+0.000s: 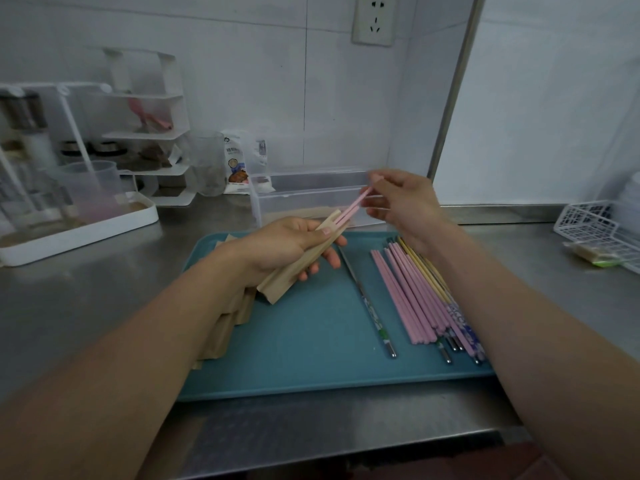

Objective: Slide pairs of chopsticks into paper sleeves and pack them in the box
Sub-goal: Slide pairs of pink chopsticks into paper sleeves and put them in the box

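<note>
Above the teal tray's (311, 341) far edge, the left hand (277, 247) clamps a paper sleeve (298, 268); the right hand (401, 202) pinches pink chopsticks (349, 209), best pushed straight along the sleeve.

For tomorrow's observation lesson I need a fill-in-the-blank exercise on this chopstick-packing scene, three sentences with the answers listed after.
1. The left hand holds a paper sleeve made of ____ paper.
2. The right hand pushes two ____ chopsticks into it.
3. The loose chopsticks lie on a ____ tray.

Missing words: brown; pink; blue
</note>
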